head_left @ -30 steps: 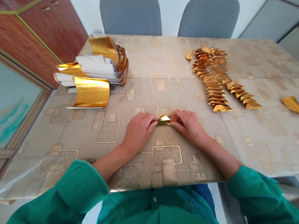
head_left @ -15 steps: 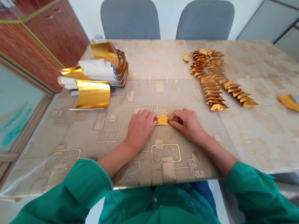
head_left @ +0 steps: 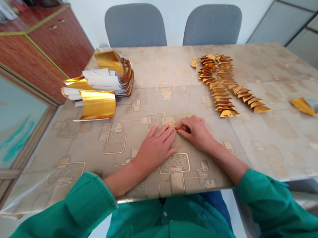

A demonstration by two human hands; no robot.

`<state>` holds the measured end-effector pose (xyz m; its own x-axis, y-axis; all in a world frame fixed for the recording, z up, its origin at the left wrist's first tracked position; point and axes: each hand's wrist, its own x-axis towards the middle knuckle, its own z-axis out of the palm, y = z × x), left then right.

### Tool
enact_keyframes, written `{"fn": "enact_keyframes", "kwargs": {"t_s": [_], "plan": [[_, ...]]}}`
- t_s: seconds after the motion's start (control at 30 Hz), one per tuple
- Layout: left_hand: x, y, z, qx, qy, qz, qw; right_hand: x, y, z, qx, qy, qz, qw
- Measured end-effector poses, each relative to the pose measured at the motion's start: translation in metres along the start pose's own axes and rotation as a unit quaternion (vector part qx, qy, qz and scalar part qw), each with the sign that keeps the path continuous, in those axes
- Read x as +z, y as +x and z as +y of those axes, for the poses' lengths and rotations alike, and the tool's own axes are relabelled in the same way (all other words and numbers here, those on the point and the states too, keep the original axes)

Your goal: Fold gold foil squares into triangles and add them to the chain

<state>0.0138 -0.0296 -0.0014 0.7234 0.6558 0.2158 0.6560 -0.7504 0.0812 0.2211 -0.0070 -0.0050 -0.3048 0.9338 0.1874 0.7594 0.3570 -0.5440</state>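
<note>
We look down on a patterned surface [head_left: 274, 141] at which a person in green sleeves [head_left: 63, 208] works with both hands. The small gold piece [head_left: 171, 124] lies well in from the near edge, in front of the torso, where the two hands meet. The relation we mark is this: the piece sits at the left hand's [head_left: 157, 145] fingertips, ahead and to their right, and directly to the left of the right hand's [head_left: 196, 131] fingertips. Neither hand is nearer, since both touch it. We see the left hand laid flat, its fingers extended and slightly parted, the tips covering most of the piece; the right thumb and forefinger are pinched on its right end. Because only slivers of gold show, we cannot tell how its long axis runs. Toward the far left corner we find a stack of gold-and-white sheets [head_left: 103, 79], with a curled gold sheet [head_left: 98, 104] just beside it on the near side. Right of the middle, rows of folded gold pieces [head_left: 224, 102] reach from near the far edge toward the near edge, spreading apart as they come. Closer to the right edge we note a lone gold-and-silver piece [head_left: 303, 106], well apart from them.
</note>
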Motion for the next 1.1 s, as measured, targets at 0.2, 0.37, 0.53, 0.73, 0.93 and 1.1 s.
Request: {"fn": "enact_keyframes", "kwargs": {"t_s": [0.2, 0.37, 0.53, 0.73, 0.93, 1.1], "plan": [[0.003, -0.005, -0.007, 0.004, -0.011, -0.066, 0.998, -0.001, -0.002, -0.001, 0.017, -0.028, 0.002, 0.999], [0.002, -0.007, -0.015, 0.021, -0.038, -0.081, 0.996, -0.004, -0.001, 0.002, 0.030, -0.025, -0.002, 0.999], [0.001, -0.007, -0.016, 0.019, -0.048, -0.104, 0.993, -0.014, -0.002, 0.009, -0.021, 0.033, -0.014, 0.999], [-0.001, -0.005, -0.016, 0.017, -0.046, -0.109, 0.993, -0.009, -0.013, -0.007, 0.032, 0.013, 0.064, 0.997], [-0.003, -0.004, -0.016, 0.016, -0.050, -0.109, 0.993, 0.009, -0.011, -0.025, 0.131, -0.122, 0.056, 0.982], [-0.001, -0.005, -0.024, 0.022, -0.041, -0.104, 0.994, 0.009, -0.010, -0.026, 0.145, -0.141, 0.049, 0.978]]}}
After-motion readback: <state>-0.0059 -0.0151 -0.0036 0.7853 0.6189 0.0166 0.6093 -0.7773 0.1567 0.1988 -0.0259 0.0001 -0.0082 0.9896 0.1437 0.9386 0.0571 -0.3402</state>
